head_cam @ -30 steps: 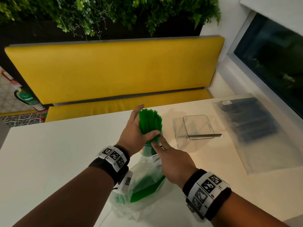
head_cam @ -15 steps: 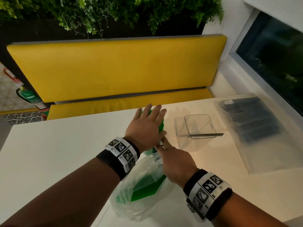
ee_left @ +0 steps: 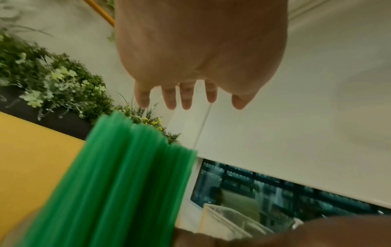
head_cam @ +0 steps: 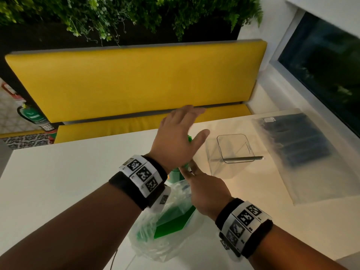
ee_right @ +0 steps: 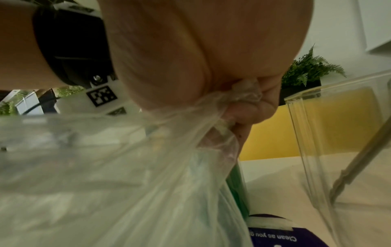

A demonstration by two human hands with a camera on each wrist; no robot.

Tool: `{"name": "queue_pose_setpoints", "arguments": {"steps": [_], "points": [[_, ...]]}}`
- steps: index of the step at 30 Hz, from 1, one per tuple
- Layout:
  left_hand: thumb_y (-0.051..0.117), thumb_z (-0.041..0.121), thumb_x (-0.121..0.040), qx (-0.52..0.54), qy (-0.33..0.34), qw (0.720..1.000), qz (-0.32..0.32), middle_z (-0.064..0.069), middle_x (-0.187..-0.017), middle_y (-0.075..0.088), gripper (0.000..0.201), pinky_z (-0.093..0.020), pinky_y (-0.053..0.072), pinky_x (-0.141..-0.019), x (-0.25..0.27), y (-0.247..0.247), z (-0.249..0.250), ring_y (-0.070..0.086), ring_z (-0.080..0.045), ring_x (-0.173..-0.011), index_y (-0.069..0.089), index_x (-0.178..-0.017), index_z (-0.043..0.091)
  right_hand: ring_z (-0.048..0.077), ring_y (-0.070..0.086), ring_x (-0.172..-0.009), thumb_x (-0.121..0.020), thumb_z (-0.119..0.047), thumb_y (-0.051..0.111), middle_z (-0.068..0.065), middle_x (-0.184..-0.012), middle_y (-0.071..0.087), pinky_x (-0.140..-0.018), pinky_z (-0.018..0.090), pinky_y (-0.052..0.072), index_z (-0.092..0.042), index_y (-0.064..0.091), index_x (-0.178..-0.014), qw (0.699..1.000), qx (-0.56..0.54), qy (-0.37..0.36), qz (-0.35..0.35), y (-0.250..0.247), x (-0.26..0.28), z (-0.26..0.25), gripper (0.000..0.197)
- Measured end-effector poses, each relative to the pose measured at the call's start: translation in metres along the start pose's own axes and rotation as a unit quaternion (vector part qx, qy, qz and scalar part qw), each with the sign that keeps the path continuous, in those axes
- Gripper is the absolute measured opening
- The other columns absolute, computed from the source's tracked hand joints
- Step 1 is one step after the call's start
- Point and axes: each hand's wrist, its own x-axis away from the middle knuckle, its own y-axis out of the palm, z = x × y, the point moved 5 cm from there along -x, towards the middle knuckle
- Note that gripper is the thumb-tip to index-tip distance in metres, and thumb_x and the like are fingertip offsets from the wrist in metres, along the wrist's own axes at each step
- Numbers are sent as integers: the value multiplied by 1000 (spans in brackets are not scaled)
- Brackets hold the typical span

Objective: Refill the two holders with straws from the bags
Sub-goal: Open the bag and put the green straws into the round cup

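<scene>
On the bench we find the crumpled bag nearest us, with the bundle of straws standing just beyond it under our left hand. To the right stands a holder with one straw in it, and farther right lies a flat bag of straws. A seat runs along the far side.

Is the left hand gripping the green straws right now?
No: in the left wrist view the left hand has its fingers spread straight above the green straws, clear of their tops.
</scene>
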Motion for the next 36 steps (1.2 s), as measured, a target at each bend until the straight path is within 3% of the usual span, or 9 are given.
{"name": "queue_pose_setpoints", "arguments": {"steps": [5, 9, 12, 16, 18, 21, 28, 33, 36], "points": [[48, 38, -98, -268, 64, 940, -203, 3, -144, 48, 30, -51, 32, -108, 9, 40, -27, 33, -26, -140, 61, -123, 32, 29, 66, -83, -87, -11, 43, -4, -164, -2, -67, 38, 54, -40, 9, -151, 1000, -5, -8, 10, -3, 3, 1, 78], [69, 35, -87, -139, 32, 977, -158, 0, -136, 55, 15, -50, 41, -98, 8, 27, -35, 48, -29, -125, 67, -97, 25, 32, 64, -90, -90, -13, 42, -9, -163, -14, -69, 39, 52, -41, 4, -152, 1000, -17, -10, 7, -2, 2, 4, 78], [73, 52, -78, -101, 33, 990, -88, -8, -146, 48, 40, -56, 34, -107, 13, 9, -19, 38, -34, -136, 67, -108, 26, 31, 64, -96, -89, -11, 47, -8, -163, -13, -70, 37, 50, -46, 1, -150, 999, -26, -25, 12, 0, 1, 6, 84], [65, 40, -90, 84, 109, 989, 43, -10, -112, 64, 30, -31, 46, -91, 59, -39, 36, 59, -26, -107, 71, -97, 11, 26, 66, -91, -92, -18, 50, -4, -157, 28, -75, 39, 55, -56, 6, -142, 995, -93, -11, 21, 4, 11, 16, 77], [56, 30, -95, 144, 71, 984, -75, 3, -87, 65, 20, -27, 48, -73, 102, -24, 48, 60, -15, -81, 68, -87, 16, 22, 66, -87, -91, -21, 53, -10, -162, 12, -71, 36, 54, -65, -10, -139, 990, -127, -40, 51, 3, 19, 19, 90], [48, 29, -99, 112, -107, 951, -268, 7, -99, 68, 20, -25, 45, -79, 167, 47, 22, 61, -13, -91, 67, -99, 22, 19, 63, -88, -85, -10, 55, -16, -159, -20, -65, 34, 49, -59, -4, -144, 989, -115, -60, 73, 6, 29, 23, 96], [55, 38, -90, -79, -131, 914, -376, -2, -152, 39, 67, -34, 23, -118, 205, 125, -23, 34, -24, -140, 33, -149, 18, 4, 51, -111, -75, -1, 51, -20, -126, 37, -92, 33, 49, -45, 50, -117, 958, -261, -77, 92, 21, 39, 20, 60], [38, 18, -96, -196, -104, 894, -388, -13, -126, 61, 42, -45, 40, -105, 205, 142, -19, 56, -36, -117, 50, -136, 14, -3, 48, -113, -79, 0, 58, -19, -116, 47, -98, 15, 39, -49, 54, -111, 930, -339, -104, 99, 18, 48, 12, 58], [39, 18, -98, -195, -132, 888, -394, -13, -131, 59, 39, -43, 37, -107, 202, 148, -20, 55, -33, -120, 48, -136, 13, 1, 54, -112, -83, -4, 63, -18, -119, 52, -99, 19, 42, -42, 59, -118, 907, -401, -96, 84, 17, 50, 21, 52]]}}
